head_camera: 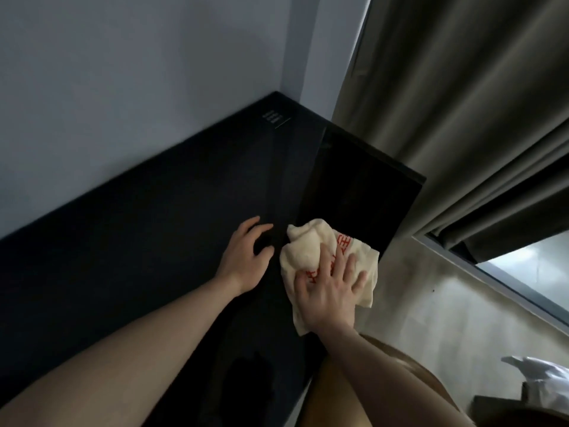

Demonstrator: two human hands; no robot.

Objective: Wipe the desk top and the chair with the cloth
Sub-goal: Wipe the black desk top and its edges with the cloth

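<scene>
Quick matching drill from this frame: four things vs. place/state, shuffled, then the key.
Things:
1. cream cloth with red print
2. left hand
3. grey-brown curtain
4. small white label

Places/states:
A. hangs at the right, over the window
B. bare, fingers spread on the black desk top
C. pressed flat under the right hand
D. near the desk's far corner by the wall

Pairs: 1-C, 2-B, 3-A, 4-D

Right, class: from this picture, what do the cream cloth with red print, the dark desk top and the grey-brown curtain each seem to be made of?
Cream cloth with red print: soft terry-like fabric, judging by its fuzzy, crumpled folds under the right hand.
Dark desk top: hard, smooth board, probably laminate or painted wood; mostly matt, glossier at the right end.
Grey-brown curtain: heavy woven fabric hanging in deep pleats.
</scene>
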